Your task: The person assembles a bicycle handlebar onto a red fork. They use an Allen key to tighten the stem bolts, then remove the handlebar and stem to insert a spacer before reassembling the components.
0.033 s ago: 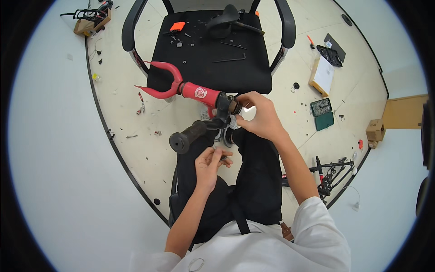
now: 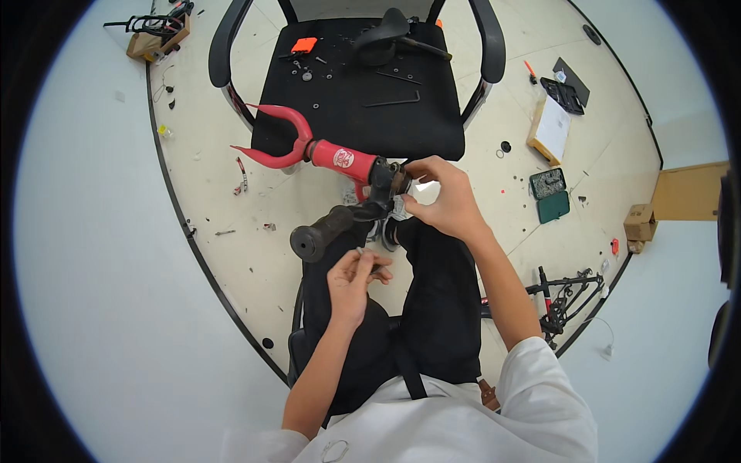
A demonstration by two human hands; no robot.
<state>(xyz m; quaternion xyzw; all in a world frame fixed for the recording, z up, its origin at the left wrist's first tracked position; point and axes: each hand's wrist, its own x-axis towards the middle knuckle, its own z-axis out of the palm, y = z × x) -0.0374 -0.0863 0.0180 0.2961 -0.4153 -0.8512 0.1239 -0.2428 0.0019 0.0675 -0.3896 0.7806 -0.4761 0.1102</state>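
A red bicycle fork and head tube (image 2: 345, 159) lies across in front of me, its two prongs pointing left. The black handlebar grip (image 2: 309, 242) sticks out toward me from the black stem (image 2: 380, 176). At the stem's right end, the thumb and fingers of my right hand (image 2: 449, 202) are closed around a dark round part (image 2: 402, 182). Below the grip, over my lap, my left hand (image 2: 351, 287) pinches a small slim piece, grey at its tip; the fingers hide most of it, so its kind is unclear.
A black chair (image 2: 351, 127) stands ahead, bearing a bike saddle (image 2: 381, 38), an orange piece (image 2: 304, 45), a hex key (image 2: 394, 101) and small washers. On the floor at right are a green case (image 2: 553, 206), a tool case (image 2: 567, 94) and a black bike frame (image 2: 552, 305).
My left hand has shifted slightly left, and the grey tip of its piece shows more. My right hand keeps its hold at the stem's end.
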